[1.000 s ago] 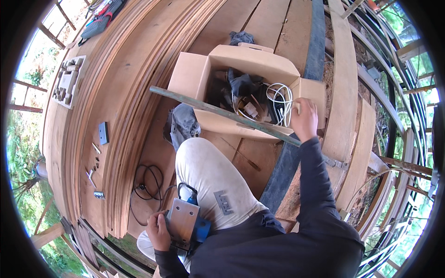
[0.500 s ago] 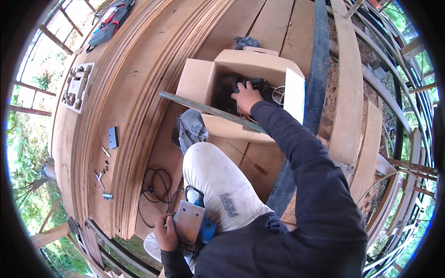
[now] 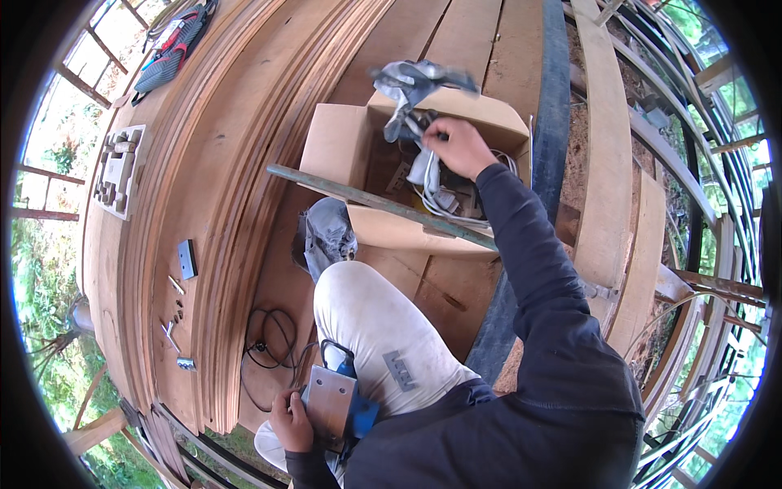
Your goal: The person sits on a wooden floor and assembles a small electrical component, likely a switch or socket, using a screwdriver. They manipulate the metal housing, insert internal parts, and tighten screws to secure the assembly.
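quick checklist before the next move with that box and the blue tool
1. Right hand grips the grey bundle lifted above the cardboard box: ok.
2. Bundle free of the white cables in the box: cannot tell.
3. Left hand holds the blue power tool by the knee: ok.
4. Black cord lies looped on the boards near the tool: not ok, snag risk.
5. Long green bar lies across the box front: not ok, in the way.
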A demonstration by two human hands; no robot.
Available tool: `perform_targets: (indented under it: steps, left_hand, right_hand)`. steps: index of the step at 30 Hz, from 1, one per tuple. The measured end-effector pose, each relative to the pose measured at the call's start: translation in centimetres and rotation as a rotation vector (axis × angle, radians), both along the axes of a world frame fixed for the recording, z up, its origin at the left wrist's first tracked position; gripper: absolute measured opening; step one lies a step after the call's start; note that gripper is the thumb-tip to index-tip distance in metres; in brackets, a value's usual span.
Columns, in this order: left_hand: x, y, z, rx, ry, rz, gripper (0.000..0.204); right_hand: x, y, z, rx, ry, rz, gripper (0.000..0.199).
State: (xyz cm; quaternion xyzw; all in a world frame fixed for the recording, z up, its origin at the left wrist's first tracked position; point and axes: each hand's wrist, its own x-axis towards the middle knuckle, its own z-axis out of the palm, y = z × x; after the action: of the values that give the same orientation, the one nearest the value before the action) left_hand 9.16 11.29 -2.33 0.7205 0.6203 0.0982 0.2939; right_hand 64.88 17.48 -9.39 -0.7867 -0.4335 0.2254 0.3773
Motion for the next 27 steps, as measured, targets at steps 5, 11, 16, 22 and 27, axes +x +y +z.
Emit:
perform_targets:
  steps: [5, 11, 16, 22, 27]
  left_hand:
    - [-0.3, 0.5, -0.4, -0.032, 0.010, 0.018, 0.017]
    - [0.4, 0.4, -0.1, -0.013, 0.007, 0.008, 0.018]
    - [-0.1, 0.3, -0.6, 0.009, 0.018, 0.007, 0.019]
    - [-0.2, 0.6, 0.3, -0.082, -0.053, 0.066, 0.021]
    - [-1.2, -0.1, 0.5, -0.098, -0.243, 0.145, 0.019]
  right_hand:
    - [1.9, -4.3, -5.3, 0.182, 0.325, -0.007, 0.039]
    - [1.9, -6.7, -5.4, 0.177, -0.360, -0.234, 0.038]
    - [-3.5, -1.3, 0.6, 0.401, -0.482, 0.009, 0.018]
    - [-7.2, 6.7, -7.1, -0.384, -0.826, 0.604, 0.024]
    - [-5.2, 7.0, -12.2, -0.456, -1.007, 0.665, 0.022]
